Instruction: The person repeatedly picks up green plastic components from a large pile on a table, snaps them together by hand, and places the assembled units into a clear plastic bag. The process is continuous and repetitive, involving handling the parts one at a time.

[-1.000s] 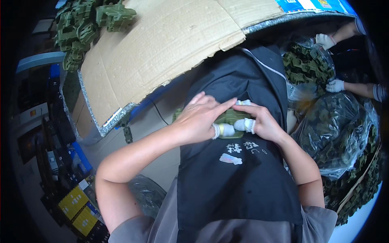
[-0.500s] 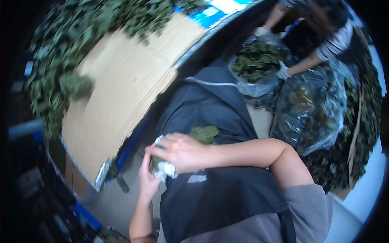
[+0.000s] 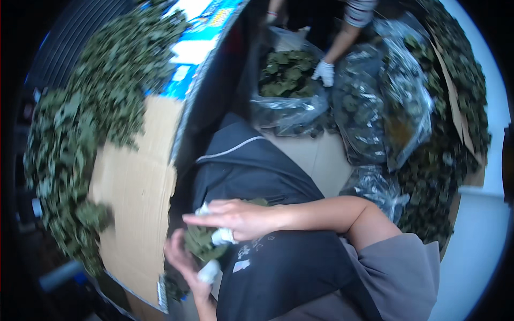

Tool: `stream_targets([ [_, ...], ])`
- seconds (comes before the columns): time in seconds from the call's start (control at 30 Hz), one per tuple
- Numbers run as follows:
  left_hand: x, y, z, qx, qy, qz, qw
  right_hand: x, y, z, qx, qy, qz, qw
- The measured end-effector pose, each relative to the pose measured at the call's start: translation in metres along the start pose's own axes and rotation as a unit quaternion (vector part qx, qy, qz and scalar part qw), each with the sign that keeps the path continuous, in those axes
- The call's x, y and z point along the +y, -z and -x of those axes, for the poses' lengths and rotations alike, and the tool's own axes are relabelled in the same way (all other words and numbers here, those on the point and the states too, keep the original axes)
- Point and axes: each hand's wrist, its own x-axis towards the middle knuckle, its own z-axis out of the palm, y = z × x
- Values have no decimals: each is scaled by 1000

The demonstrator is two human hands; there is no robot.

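A bundle of flat green leaves [image 3: 201,243] sits between my two hands, above my dark apron. My right hand [image 3: 243,220] lies across the top of it, with the thumb and fingers around the leaves and the index finger stretched out. More green leaf shows behind that wrist. Beside the bundle, my left hand [image 3: 184,261] is slightly blurred, its fingers apart and the palm toward the leaves. White wraps cover some fingertips on both hands. The underside of the bundle is hidden.
To the left lies a cardboard sheet [image 3: 134,214] bordered by a big leaf pile [image 3: 64,150]. A co-worker's gloved hand [image 3: 324,73] touches an open clear bag [image 3: 289,109] of leaves. Filled plastic bags [image 3: 358,107] and more leaves [image 3: 428,198] stand at right.
My left hand has come away from the bundle and its fingers have spread. My view has turned, so the cardboard and bags sit further left. The co-worker's striped sleeve is higher in view.
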Motion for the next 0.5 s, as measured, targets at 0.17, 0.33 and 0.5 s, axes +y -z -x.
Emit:
stream_targets([
  [0.17,0,-81,-49,39,94,-14,995,1,18,45,318,-12,-152,936],
  [0.33,22,-114,-113,-160,47,32,986,-26,72,89,315,4,-78,946],
  [0.5,33,-143,-130,-300,-24,-68,951,-21,87,121,388,-75,168,903],
])
